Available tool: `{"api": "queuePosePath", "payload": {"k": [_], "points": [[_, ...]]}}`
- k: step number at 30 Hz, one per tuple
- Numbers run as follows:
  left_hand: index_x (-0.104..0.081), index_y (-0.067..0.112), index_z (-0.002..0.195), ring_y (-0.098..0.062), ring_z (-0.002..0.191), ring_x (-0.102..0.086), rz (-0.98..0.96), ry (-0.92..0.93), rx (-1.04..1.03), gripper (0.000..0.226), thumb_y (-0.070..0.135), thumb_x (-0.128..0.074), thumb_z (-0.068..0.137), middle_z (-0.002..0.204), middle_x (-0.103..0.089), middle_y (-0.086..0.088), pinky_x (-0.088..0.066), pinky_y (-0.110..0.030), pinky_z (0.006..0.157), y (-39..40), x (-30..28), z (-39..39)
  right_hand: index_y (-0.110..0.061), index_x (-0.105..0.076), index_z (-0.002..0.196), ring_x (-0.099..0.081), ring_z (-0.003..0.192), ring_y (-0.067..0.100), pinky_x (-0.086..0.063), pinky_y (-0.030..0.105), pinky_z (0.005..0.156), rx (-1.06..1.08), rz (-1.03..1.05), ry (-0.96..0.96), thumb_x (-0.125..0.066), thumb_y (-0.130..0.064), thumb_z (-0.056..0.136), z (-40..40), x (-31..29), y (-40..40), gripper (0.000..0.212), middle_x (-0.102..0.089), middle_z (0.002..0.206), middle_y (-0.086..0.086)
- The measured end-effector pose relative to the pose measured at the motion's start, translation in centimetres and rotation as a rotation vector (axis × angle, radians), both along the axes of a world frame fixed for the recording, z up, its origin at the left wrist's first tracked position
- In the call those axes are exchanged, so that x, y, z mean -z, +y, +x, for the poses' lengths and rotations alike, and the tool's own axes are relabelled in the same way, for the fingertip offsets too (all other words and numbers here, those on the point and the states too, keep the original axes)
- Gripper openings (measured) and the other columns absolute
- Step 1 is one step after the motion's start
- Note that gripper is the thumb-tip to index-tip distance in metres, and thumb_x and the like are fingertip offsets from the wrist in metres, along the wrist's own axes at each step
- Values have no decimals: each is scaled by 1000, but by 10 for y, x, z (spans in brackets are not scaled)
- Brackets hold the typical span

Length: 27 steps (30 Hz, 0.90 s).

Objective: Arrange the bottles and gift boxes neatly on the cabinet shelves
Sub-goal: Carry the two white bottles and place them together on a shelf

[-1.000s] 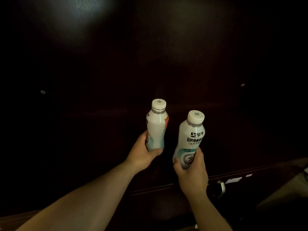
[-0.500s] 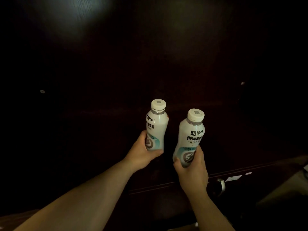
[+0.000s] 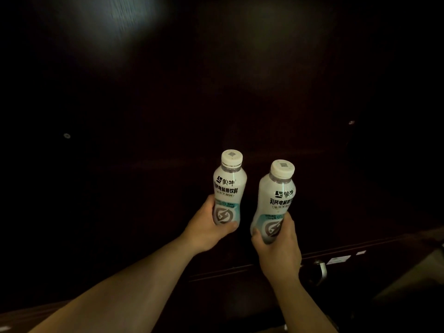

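white plastic left bottle (image 3: pixel 229 188) has turned label-forward in the left hand (image 3: pixel 209 230), now matching the right bottle (image 3: pixel 276 200) gripped by the right hand (image 3: pixel 278 251); both look ready for the dark cabinet (image 3: pixel 240 97)

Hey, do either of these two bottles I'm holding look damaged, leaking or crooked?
Nothing stands out. Left bottle and right bottle are capped, intact and dry; the right one only tilts slightly. The cabinet is too dark to judge.

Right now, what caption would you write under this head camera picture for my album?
Left hand and right hand each hold a white capped bottle upright before a dark cabinet.
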<state>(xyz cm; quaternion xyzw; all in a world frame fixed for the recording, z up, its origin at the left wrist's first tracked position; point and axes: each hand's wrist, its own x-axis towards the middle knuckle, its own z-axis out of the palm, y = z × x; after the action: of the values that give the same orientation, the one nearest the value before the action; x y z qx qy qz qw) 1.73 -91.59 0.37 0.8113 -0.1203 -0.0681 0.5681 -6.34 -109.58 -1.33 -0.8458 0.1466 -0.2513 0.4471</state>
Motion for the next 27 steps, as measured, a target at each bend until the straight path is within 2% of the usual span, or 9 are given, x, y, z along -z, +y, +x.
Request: {"api": "queuePosePath", "payload": {"k": [3, 5, 9, 16, 19, 23, 27], "points": [[-52, 45, 120, -5, 102, -70, -14, -19, -24, 69, 32, -90, 64, 116, -71, 5, -59, -30, 87, -1, 1, -3, -37, -38, 137, -62, 105, 11, -55, 41, 80, -10, -1, -5, -81, -35, 76, 0, 0, -1, 75, -56, 115, -15], [-54, 41, 119, -6, 101, -70, -14, -30, -45, 69, 36, -90, 60, 116, -69, 3, -60, -32, 87, -2, 0, -8, -36, -38, 137, -62, 105, 10, -54, 37, 79, -20, 4, -8, -82, -34, 77, 0, 0, -2, 75, -55, 115, -15], [-53, 42, 119, -6, 101, -70, 7, -34, -82, 73, 41, -89, 56, 116, -68, 4, -60, -32, 86, -4, -1, -21, -37, -37, 140, -62, 108, 9, -56, 40, 83, -64, 58, 1, -80, -35, 79, 0, -2, -4, 75, -56, 120, -15], [-47, 51, 110, -10, 107, -65, 13, -108, -186, 71, 42, -90, 54, 119, -61, 6, -58, -42, 90, -25, -3, -51, -47, -40, 137, -62, 108, -3, -52, 23, 85, -259, 197, 57, -81, -26, 81, -1, -10, -20, 73, -61, 127, -16], [-45, 48, 111, -12, 109, -63, 7, -131, -189, 73, 36, -93, 56, 118, -58, 7, -57, -44, 91, -37, -3, -56, -46, -40, 138, -63, 112, 0, -56, 34, 92, -323, 218, 82, -83, -27, 79, -2, -14, -31, 75, -63, 126, -15], [-46, 39, 120, -9, 110, -62, 39, -120, -169, 80, 36, -94, 57, 120, -56, 10, -57, -39, 93, -34, 0, -53, -42, -38, 142, -62, 114, 2, -56, 39, 97, -350, 229, 96, -85, -28, 79, -2, -16, -37, 80, -62, 128, -15], [-42, 37, 135, 0, 109, -61, 74, -75, -113, 93, 40, -93, 57, 125, -55, 16, -53, -20, 86, -26, 0, -54, -47, -35, 143, -58, 120, 0, -53, 37, 101, -372, 226, 89, -86, -30, 77, -6, -15, -38, 85, -55, 137, -17]]}}
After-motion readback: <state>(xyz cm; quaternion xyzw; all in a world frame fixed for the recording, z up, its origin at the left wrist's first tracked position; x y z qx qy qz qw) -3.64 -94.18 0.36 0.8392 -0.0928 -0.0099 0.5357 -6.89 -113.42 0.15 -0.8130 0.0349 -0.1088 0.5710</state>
